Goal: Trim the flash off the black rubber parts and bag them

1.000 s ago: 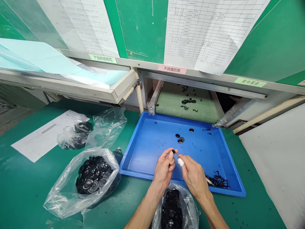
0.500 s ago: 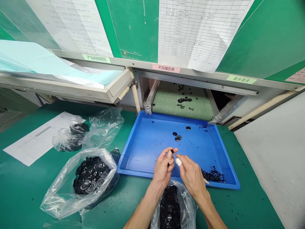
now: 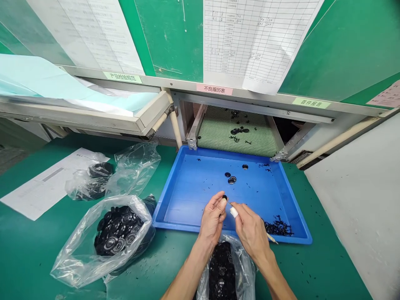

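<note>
My left hand (image 3: 213,219) pinches a small black round part (image 3: 224,197) at its fingertips over the near side of the blue tray (image 3: 175,187). My right hand (image 3: 251,230), with white tape on the forefinger, grips a thin pointed stick (image 3: 272,238) whose tip touches the part. Three loose black round parts (image 3: 231,179) lie further back in the tray. A heap of black trimmings (image 3: 276,227) sits in the tray's near right corner. Under my wrists an open plastic bag of black parts (image 3: 222,271) stands on the table.
A green conveyor belt (image 3: 218,133) carrying black parts ends at the tray's far edge. A second clear bag of black parts (image 3: 117,231) lies to the left, with smaller bags (image 3: 93,183) and a paper sheet (image 3: 40,187) behind it. A white panel (image 3: 359,191) is on the right.
Both hands keep the same grips and stay together over the tray's near side. The view has shifted slightly, so everything sits a little lower-left in the picture.
</note>
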{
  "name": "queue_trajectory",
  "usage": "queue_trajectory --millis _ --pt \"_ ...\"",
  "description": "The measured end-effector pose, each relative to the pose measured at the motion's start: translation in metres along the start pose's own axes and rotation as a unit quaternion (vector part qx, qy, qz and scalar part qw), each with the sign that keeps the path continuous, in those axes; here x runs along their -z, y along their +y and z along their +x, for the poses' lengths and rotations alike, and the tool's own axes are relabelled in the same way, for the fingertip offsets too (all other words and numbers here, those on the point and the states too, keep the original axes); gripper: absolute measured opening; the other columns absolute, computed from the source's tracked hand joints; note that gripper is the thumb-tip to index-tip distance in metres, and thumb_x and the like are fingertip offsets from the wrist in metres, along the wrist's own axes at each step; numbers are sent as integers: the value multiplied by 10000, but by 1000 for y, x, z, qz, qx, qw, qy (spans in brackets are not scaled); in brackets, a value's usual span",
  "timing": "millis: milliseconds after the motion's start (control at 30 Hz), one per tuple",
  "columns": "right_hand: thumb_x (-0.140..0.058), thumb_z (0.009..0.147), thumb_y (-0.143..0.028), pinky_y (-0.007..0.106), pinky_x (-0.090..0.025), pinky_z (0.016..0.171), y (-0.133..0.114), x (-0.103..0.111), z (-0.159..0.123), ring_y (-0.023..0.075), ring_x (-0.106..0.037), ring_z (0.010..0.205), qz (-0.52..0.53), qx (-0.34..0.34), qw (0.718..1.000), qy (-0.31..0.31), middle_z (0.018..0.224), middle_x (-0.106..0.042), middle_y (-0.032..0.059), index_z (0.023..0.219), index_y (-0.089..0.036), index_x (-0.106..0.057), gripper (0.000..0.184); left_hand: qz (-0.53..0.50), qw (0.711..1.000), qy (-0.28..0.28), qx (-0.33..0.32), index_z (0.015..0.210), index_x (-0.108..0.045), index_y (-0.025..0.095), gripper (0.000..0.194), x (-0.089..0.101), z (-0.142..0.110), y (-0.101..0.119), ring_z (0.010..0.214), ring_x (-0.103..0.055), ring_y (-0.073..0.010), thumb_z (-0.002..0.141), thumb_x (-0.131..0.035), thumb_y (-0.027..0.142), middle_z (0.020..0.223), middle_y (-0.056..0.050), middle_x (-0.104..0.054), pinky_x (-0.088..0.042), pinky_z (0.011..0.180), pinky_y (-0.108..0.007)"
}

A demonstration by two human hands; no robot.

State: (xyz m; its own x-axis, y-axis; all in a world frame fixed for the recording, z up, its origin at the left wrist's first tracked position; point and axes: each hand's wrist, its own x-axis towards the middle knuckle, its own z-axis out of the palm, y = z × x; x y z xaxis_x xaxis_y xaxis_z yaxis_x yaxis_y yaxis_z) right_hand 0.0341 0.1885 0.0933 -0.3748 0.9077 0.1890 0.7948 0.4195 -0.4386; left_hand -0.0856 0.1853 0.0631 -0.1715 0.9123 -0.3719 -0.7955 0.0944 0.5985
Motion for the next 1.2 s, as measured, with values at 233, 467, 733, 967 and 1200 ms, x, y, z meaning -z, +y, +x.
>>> queue_trajectory --millis 233,467,733,967,1200 --pt "-344 871 -128 251 -459 662 0 3 2 168 -613 788 -8 18 1000 7 898 -644 71 1135 -187 -605 376 29 1000 1 2 888 -668 153 348 2 0 -1 469 -321 -4 596 -811 276 811 -15 -610 -217 418 -163" --pt "-341 855 -128 247 -447 649 -6 2 2 166 -609 759 -10 12 1000 27 888 -648 79 1109 -184 -609 374 87 995 10 -37 853 -682 147 329 3 -2 -3 475 -341 -24 594 -803 308 742 -4 -613 -225 435 -173" --pt "-332 829 -159 195 -325 487 -8 -14 16 101 -458 488 216 -88 970 -64 551 -538 -32 708 -187 -550 251 83 993 41 -71 876 -669 146 328 5 6 -10 503 -424 -49 621 -783 319 785 -30 -651 -297 476 -188" --pt "-348 766 -118 203 -292 485 27 -29 39 119 -487 484 110 -145 983 -33 523 -545 -17 708 -188 -569 239 195 965 95 -145 868 -693 158 305 16 17 -6 666 -531 -121 628 -769 331 821 -53 -666 -383 559 -201" --pt "-353 839 -211 269 -450 672 52 -23 24 183 -625 745 50 15 998 -37 795 -662 44 901 -208 -658 312 105 988 61 -92 916 -554 161 404 24 7 10 384 -241 -6 663 -726 426 741 22 -576 -144 375 -180"
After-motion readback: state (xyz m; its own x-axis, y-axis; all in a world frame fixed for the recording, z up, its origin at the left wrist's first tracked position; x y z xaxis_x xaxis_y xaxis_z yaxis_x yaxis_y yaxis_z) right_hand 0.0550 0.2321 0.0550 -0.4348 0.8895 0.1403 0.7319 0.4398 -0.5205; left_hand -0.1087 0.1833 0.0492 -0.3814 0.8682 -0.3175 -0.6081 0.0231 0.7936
